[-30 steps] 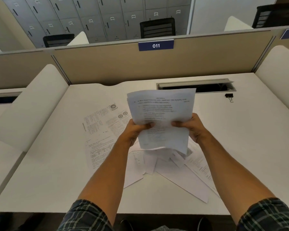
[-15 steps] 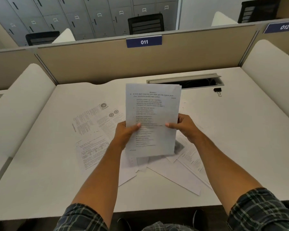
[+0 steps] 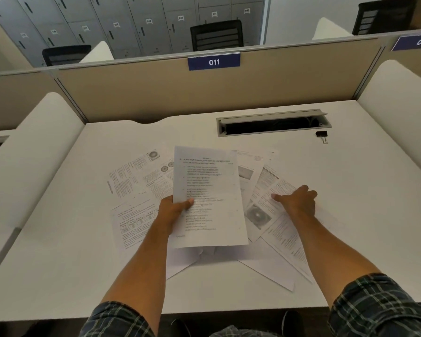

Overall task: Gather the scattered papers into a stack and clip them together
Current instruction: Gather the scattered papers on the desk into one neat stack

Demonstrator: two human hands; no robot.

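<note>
My left hand (image 3: 174, 210) pinches the white printed sheet (image 3: 208, 198) clear of the tabletop (image 3: 58, 263); right hand (image 3: 298, 201), grip loosely spread and holding nothing, reaches onto scattered white pages (image 3: 272, 215) to gather them.

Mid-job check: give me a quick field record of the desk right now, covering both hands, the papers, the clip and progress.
left hand: grips the held sheets at their left edge, thumb on top, lifted above the desk
right hand: palm down, fingers spread on the loose papers to the right
loose papers: fanned, overlapping, more lie left of the held sheets
binder clip: lying near the cable slot, far right, untouched
desk: white
progress: gathering underway, not yet clipped
</note>
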